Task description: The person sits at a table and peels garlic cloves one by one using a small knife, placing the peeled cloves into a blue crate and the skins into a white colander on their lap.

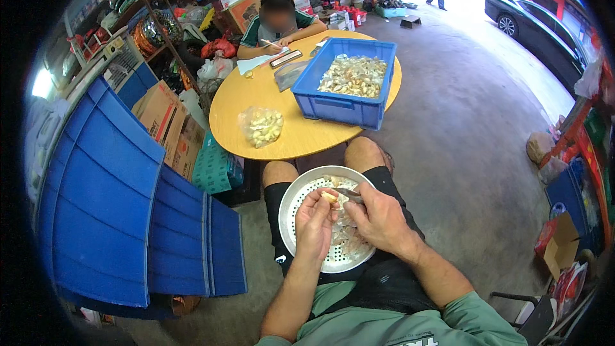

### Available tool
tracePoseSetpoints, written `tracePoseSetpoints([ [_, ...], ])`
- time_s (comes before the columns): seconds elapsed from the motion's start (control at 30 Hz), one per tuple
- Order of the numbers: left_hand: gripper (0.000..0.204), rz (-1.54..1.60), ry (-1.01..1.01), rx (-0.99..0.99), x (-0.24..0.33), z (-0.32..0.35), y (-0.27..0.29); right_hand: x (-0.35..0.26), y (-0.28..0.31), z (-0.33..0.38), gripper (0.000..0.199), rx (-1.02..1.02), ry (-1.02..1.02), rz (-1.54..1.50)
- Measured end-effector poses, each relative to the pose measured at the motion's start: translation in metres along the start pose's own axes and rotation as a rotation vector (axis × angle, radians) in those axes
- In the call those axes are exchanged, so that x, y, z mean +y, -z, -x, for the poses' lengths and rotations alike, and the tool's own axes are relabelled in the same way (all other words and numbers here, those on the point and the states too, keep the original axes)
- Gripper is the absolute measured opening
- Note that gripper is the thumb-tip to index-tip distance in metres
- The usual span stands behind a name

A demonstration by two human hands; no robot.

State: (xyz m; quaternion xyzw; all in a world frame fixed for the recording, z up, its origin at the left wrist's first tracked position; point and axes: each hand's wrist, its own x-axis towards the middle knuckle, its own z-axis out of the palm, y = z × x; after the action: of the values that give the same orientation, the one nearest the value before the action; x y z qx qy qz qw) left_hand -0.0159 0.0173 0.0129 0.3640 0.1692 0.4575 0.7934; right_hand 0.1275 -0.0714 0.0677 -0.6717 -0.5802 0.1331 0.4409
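Observation:
A round perforated metal tray (296,200) rests on my lap and holds garlic skins and cloves. My left hand (315,224) is over it, fingers closed on a pale garlic clove (329,197). My right hand (378,219) is beside it, gripping a small knife (349,193) whose blade points at the clove. Both hands nearly touch above the tray's middle.
A round yellow table (238,96) stands in front of my knees with a blue crate of garlic (349,80) and a clear bag of cloves (261,125). A seated person (279,22) is at its far side. Stacked blue crates (122,211) and cardboard boxes (168,125) are to my left.

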Motion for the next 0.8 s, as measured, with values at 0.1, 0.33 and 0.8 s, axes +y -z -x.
tracePoseSetpoints([
  [0.1, 0.019, -0.039, -0.035, -0.001, -0.008, 0.001, -0.007, 0.0, -0.001, 0.0, 0.028, 0.018, 0.013, -0.021],
  [0.33, 0.018, -0.272, -0.184, 0.028, -0.01, 0.008, -0.027, 0.01, -0.007, 0.001, 0.028, 0.13, 0.032, -0.079],
  [0.8, 0.015, -0.35, -0.34, 0.031, -0.021, 0.009, -0.036, 0.019, -0.011, 0.0, 0.026, 0.196, 0.141, -0.154],
])
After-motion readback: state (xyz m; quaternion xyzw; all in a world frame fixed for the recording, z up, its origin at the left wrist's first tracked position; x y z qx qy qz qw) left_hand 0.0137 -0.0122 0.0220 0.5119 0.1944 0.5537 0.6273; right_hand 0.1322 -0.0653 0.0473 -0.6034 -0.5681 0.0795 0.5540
